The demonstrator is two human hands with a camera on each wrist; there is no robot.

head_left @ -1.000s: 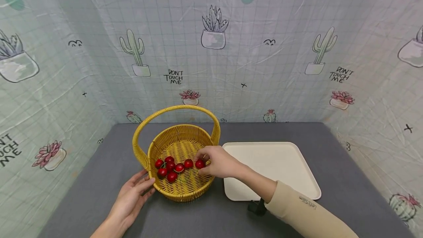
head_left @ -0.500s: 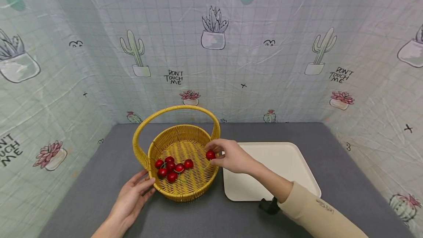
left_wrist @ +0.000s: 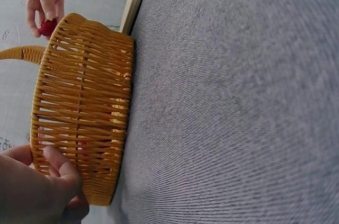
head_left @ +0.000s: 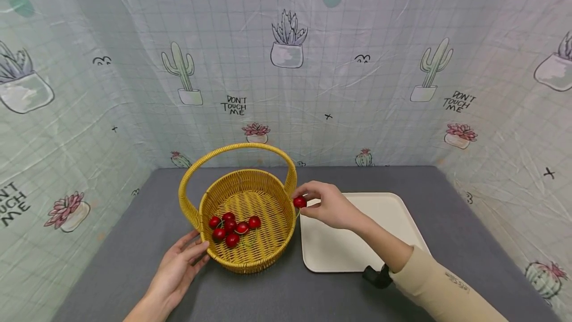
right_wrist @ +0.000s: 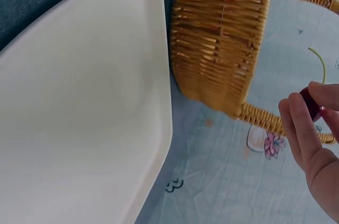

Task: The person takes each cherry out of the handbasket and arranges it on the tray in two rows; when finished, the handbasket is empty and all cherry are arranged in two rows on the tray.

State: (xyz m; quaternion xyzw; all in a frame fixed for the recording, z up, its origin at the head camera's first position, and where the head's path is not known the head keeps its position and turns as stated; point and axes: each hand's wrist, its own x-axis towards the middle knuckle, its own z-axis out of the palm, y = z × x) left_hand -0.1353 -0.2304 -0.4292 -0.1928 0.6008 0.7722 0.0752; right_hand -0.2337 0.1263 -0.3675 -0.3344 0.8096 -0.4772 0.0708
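In the head view my right hand (head_left: 332, 206) pinches a red cherry (head_left: 300, 202) between thumb and fingertips, above the right rim of a yellow wicker basket (head_left: 268, 257). A thin green stem (right_wrist: 322, 65) rises from it in the right wrist view. My left hand (head_left: 176, 270) holds the basket's near left side, its thumb at the rim and bent fingers against the outer wall (left_wrist: 55, 181). Inside the basket several red cherries (head_left: 230, 225) lie in a cluster toward the left. A cream tray (head_left: 344, 250) sits right of the basket, partly under my right forearm.
The basket's tall arched handle (head_left: 241, 146) stands upright over the opening. Both basket and tray rest on a grey tabletop (head_left: 254, 297). A patterned cloth backdrop (head_left: 326, 83) encloses the back and sides. A black strap or device (head_left: 377, 277) shows under my right wrist.
My right hand has lifted the cherry from inside the basket and carried it rightward and up to the rim by the tray. My left hand and the basket have stayed in place.
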